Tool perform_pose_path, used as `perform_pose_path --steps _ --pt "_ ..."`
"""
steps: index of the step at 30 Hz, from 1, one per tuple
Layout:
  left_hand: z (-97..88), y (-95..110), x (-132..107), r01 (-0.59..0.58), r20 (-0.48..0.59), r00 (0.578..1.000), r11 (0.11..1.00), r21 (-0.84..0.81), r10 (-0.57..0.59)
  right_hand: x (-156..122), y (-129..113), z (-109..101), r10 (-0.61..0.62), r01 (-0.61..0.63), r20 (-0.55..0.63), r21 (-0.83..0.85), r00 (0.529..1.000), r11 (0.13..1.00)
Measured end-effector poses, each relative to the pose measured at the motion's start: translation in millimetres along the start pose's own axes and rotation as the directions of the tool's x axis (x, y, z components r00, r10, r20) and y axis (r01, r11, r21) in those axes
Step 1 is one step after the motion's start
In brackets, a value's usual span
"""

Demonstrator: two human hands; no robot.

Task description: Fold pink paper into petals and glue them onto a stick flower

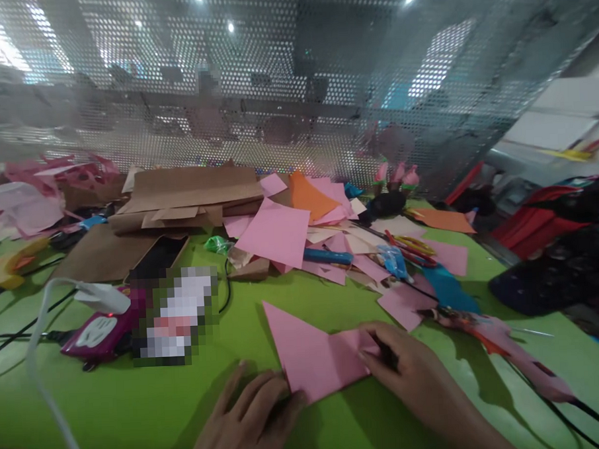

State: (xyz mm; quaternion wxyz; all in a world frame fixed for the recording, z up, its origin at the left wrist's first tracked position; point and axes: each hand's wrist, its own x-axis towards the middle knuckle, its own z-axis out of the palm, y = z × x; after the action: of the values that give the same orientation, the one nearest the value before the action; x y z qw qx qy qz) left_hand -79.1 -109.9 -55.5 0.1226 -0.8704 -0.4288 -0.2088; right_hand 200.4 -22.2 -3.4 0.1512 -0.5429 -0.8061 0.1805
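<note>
A folded sheet of pink paper (318,363) lies on the green table (225,347), with a pointed corner at its upper left. My right hand (410,372) pinches the paper's right end, where a fold stands up between thumb and fingers. At the lower left, my left hand (255,415) rests with its fingers spread on the tabletop. Its thumb touches the paper's lower left edge.
A pink glue gun (529,367) with its cord lies at right. On the left are a purple power strip (100,336), a white charger (104,298) and a blurred-out phone (179,316). Pink paper squares (275,232), brown sheets (193,189) and scissors (412,246) crowd the back.
</note>
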Motion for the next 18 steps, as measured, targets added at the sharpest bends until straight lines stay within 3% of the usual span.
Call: perform_pose_path --steps 4,8,12,18 --pt "-3.9 -6 8 -0.09 -0.004 0.996 0.996 -0.008 0.09 -1 1 0 -0.016 0.016 -0.018 0.017 1.0 1.0" --pt "-7.7 1 35 -0.116 -0.06 0.992 0.993 -0.029 0.114 0 -1 -1 -0.023 0.022 0.012 0.05 1.0 0.999" --pt "4.9 16 54 -0.224 -0.051 0.974 0.975 -0.009 0.223 -1 -4 1 -0.026 0.028 -0.032 0.09 0.999 0.996" --pt "24.3 23 47 -0.207 -0.02 0.978 0.978 -0.004 0.207 -9 4 -7 0.013 -0.007 -0.147 0.042 0.989 0.999"
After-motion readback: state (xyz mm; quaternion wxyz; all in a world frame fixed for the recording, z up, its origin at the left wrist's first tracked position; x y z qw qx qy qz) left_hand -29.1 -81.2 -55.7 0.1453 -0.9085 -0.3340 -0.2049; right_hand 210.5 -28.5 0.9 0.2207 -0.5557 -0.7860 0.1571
